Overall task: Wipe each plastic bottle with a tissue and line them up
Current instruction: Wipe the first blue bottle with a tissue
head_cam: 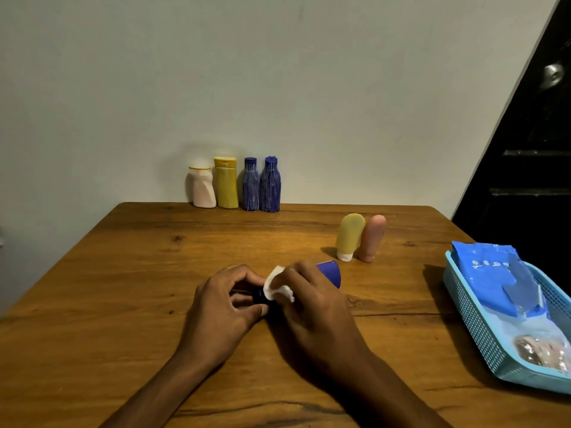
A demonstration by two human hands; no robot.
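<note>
Your left hand [227, 299] grips the cap end of the blue bottle [330, 271], lying crosswise low over the table [123, 273], while your right hand [309, 299] presses the tissue [276, 287] around its body.

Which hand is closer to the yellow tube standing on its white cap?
Right. The right hand, wiping a blue bottle with a tissue, is just below-left of the yellow tube; the left hand holds the bottle's other end, farther left.
</note>
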